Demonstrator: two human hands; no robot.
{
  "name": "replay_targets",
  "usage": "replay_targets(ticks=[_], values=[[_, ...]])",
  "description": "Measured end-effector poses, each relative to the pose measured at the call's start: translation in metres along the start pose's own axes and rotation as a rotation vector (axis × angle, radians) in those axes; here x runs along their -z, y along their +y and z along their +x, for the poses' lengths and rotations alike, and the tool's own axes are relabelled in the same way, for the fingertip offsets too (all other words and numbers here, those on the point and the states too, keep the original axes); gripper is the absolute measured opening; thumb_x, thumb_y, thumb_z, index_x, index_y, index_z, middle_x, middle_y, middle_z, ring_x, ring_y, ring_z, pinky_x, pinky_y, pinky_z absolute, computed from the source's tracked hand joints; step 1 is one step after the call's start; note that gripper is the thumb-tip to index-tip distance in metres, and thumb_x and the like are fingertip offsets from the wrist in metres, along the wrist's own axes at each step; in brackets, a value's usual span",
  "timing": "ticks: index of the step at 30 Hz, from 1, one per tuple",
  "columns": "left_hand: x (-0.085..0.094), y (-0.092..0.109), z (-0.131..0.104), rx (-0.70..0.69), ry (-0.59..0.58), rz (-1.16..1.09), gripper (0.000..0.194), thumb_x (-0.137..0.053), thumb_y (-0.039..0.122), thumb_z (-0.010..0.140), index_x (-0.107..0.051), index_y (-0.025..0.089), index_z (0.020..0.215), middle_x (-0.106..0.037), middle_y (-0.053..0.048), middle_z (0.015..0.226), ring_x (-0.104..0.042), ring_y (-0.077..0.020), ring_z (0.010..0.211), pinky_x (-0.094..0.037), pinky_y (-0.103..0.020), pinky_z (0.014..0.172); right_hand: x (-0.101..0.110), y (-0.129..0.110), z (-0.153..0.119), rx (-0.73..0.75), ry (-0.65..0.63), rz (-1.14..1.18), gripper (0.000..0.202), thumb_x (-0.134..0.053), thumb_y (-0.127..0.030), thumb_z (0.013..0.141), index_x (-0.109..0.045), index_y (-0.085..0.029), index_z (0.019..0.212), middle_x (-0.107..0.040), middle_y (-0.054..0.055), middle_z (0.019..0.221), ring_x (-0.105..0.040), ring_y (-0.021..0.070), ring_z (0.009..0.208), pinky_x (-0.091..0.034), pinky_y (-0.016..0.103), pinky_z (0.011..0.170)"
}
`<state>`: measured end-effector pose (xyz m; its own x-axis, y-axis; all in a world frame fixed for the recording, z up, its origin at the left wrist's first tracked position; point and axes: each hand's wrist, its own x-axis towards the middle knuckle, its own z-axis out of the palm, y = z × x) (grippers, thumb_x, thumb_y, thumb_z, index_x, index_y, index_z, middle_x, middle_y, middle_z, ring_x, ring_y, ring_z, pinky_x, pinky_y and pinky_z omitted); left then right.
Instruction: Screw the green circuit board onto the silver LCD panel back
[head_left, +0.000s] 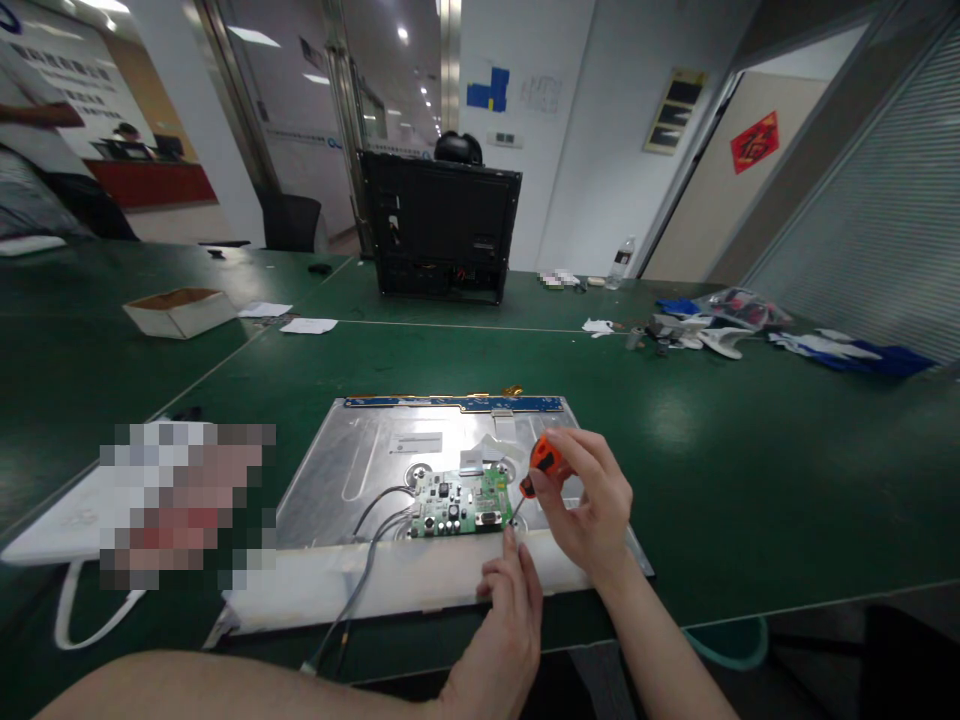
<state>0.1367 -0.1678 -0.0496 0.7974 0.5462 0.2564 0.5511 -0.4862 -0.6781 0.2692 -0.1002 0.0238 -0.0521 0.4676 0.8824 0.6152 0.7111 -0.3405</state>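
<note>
In my right hand (pixel 589 500) is a screwdriver (pixel 546 456) with an orange and black handle, its shaft slanting down to the lower right corner of a green circuit board (pixel 457 500). My left hand (pixel 510 600) rests on the panel's white lower strip (pixel 360 585), index fingertip stretched to that same corner beside the screwdriver tip. Any screw there is too small to make out. The board lies on the metal back of a flat display panel (pixel 322 490). Grey cables (pixel 367 570) leave the board's left side, and a flat ribbon (pixel 504 428) runs near its top.
A black monitor housing (pixel 450 225) stands upright farther back on the green table (pixel 735 470). To the left are a white device (pixel 67 510) and an open box (pixel 180 312). Gloves and bags (pixel 720 325) lie at right, near a bottle (pixel 621 265). Another person (pixel 45 140) stands far left.
</note>
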Motion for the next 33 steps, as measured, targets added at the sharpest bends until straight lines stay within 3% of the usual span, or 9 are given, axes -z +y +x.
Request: replay_targets(ticks=[5,12,17,19,21,24,27,31,33], values=[[-0.001,0.005,0.000,0.056,-0.031,-0.015,0.043,-0.045,0.028,0.082,-0.063,0.016,0.119,-0.060,-0.019,0.121,-0.056,-0.0256,0.082,-0.039,-0.038,0.060,0.000,-0.001,0.000,-0.010,-0.067,0.027,0.051,-0.052,-0.008,0.084,-0.045,-0.023,0.132,-0.062,0.008,0.109,-0.059,0.0113,0.066,-0.052,0.025,0.051],[0.004,-0.006,0.002,0.011,0.007,-0.035,0.046,-0.052,0.036,0.083,-0.063,0.009,0.119,-0.061,-0.022,0.117,-0.053,-0.0246,0.076,-0.033,-0.037,0.060,-0.003,0.001,-0.003,-0.027,-0.024,0.073,0.056,-0.068,-0.012,0.077,-0.043,-0.023,0.126,-0.066,0.006,0.102,-0.060,0.0104,0.064,-0.050,0.021,0.048],[0.010,-0.022,0.003,-0.062,-0.131,-0.258,0.082,-0.061,0.067,0.069,-0.059,0.006,0.124,-0.058,-0.025,0.122,-0.055,-0.0253,0.076,-0.034,-0.036,0.059,-0.003,0.001,0.000,0.001,-0.018,0.029,0.050,-0.065,-0.011,0.079,-0.046,-0.024,0.124,-0.064,0.005,0.098,-0.059,0.0098,0.065,-0.050,0.021,0.048],[0.015,-0.033,0.005,-0.096,-0.202,-0.353,0.088,-0.060,0.071,0.068,-0.056,0.004,0.126,-0.059,-0.026,0.121,-0.058,-0.0267,0.080,-0.036,-0.035,0.060,-0.002,0.001,0.001,0.001,-0.018,0.018,0.048,-0.064,-0.011,0.080,-0.048,-0.025,0.123,-0.062,0.004,0.098,-0.058,0.0090,0.063,-0.050,0.021,0.047],[0.020,-0.048,0.009,-0.165,-0.240,-0.475,0.083,-0.057,0.069,0.073,-0.059,0.003,0.122,-0.062,-0.027,0.117,-0.060,-0.0277,0.085,-0.039,-0.034,0.063,-0.002,0.000,0.002,-0.003,-0.021,0.016,0.047,-0.062,-0.010,0.081,-0.049,-0.026,0.123,-0.061,0.004,0.099,-0.055,0.0075,0.059,-0.049,0.020,0.046],[0.023,-0.072,0.021,-0.248,-0.332,-0.591,0.053,-0.062,0.056,0.079,-0.071,0.007,0.095,-0.071,-0.019,0.090,-0.062,-0.0261,0.078,-0.041,-0.034,0.066,-0.001,-0.001,0.001,-0.005,-0.041,0.016,0.049,-0.060,-0.009,0.082,-0.049,-0.026,0.126,-0.060,0.004,0.100,-0.053,0.0067,0.057,-0.049,0.021,0.046],[0.018,-0.095,0.035,-0.177,-0.318,-0.668,0.037,-0.069,0.047,0.075,-0.070,0.010,0.080,-0.070,-0.012,0.077,-0.063,-0.0254,0.075,-0.043,-0.036,0.070,-0.001,-0.002,0.001,-0.010,-0.061,0.016,0.051,-0.057,-0.009,0.083,-0.046,-0.025,0.129,-0.060,0.005,0.100,-0.053,0.0075,0.057,-0.049,0.022,0.047],[0.004,-0.118,0.049,-0.084,-0.214,-0.771,0.026,-0.064,0.033,0.081,-0.066,0.011,0.096,-0.069,-0.010,0.091,-0.062,-0.0237,0.084,-0.044,-0.039,0.080,-0.002,0.000,-0.001,-0.018,-0.039,0.024,0.049,-0.060,-0.012,0.082,-0.046,-0.024,0.127,-0.061,0.005,0.099,-0.054,0.0088,0.058,-0.049,0.022,0.046],[-0.003,-0.122,0.052,-0.080,-0.205,-0.868,0.021,-0.062,0.029,0.082,-0.064,0.013,0.094,-0.068,-0.008,0.091,-0.061,-0.0230,0.087,-0.044,-0.039,0.082,-0.002,0.001,-0.001,-0.021,-0.020,0.029,0.050,-0.064,-0.013,0.080,-0.046,-0.024,0.126,-0.061,0.004,0.097,-0.056,0.0100,0.062,-0.049,0.022,0.046]])
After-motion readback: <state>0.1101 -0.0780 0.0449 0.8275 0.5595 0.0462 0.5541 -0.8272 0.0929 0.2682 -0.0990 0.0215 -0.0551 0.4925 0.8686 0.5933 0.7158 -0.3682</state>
